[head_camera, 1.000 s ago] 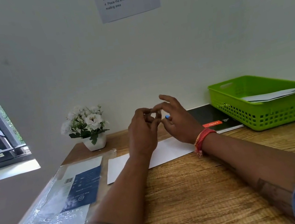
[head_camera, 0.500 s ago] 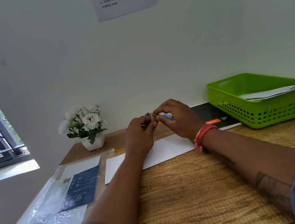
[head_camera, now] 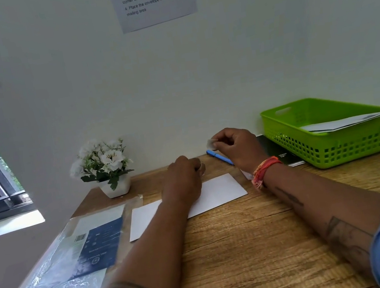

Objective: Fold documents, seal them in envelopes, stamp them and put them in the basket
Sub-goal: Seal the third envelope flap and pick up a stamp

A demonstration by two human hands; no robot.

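Head view
Right hand (head_camera: 237,147): raised above the desk's far edge, fingers curled, thumb and forefinger pinching a small pale stamp (head_camera: 210,144).
Left hand (head_camera: 184,175): lowered over the envelope, fingers curled under; whether it grasps anything cannot be told.
Envelope (head_camera: 219,191): white, flat on the wooden desk (head_camera: 251,246), plain face up; long axis runs left to right, the right end angled farther away; the left wrist covers its middle.
Basket (head_camera: 329,143): green, at the far right against the wall, white papers (head_camera: 341,122) lying inside.
Pen (head_camera: 218,157): blue, beyond the envelope, partly hidden by the right hand.
Plastic sleeve (head_camera: 61,266): at the left, with a dark blue card inside.
Flower pot (head_camera: 115,186): white, by the wall.
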